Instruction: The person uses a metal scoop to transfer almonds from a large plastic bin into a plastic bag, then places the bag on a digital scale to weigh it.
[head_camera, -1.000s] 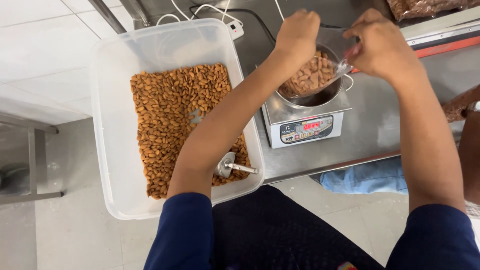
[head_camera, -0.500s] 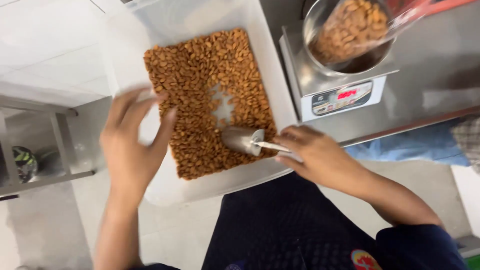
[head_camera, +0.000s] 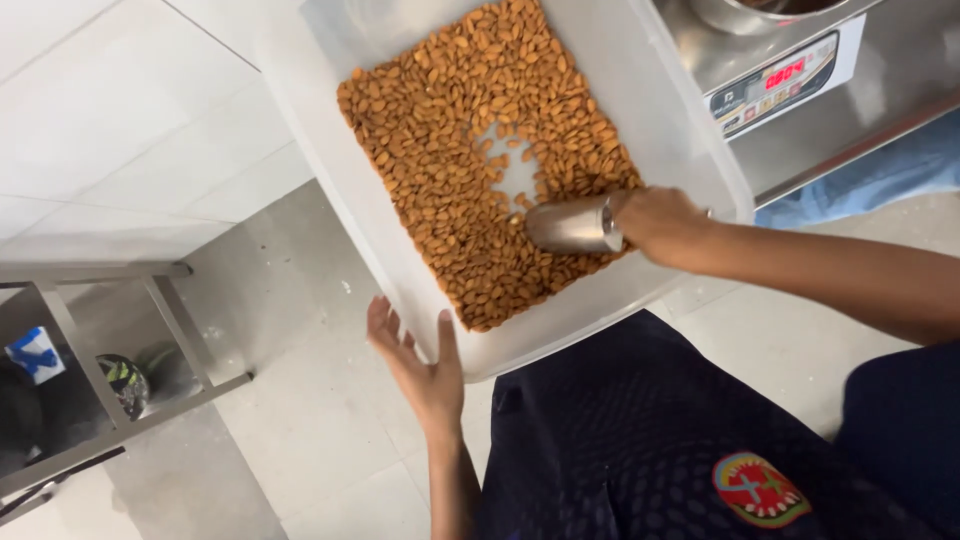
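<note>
The right hand (head_camera: 655, 220) is closed around the handle of a metal scoop (head_camera: 575, 225), whose mouth lies among almonds (head_camera: 470, 150) inside a clear plastic tub (head_camera: 330, 190). The left hand (head_camera: 420, 365), fingers spread, touches the tub's near rim. Beyond the right hand, a digital scale (head_camera: 775, 85) sits on the worktop.

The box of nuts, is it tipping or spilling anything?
Nothing spilled. The clear tub of almonds sticks out past the counter edge, left hand under its rim. The right hand holds a metal scoop in the nuts.
</note>
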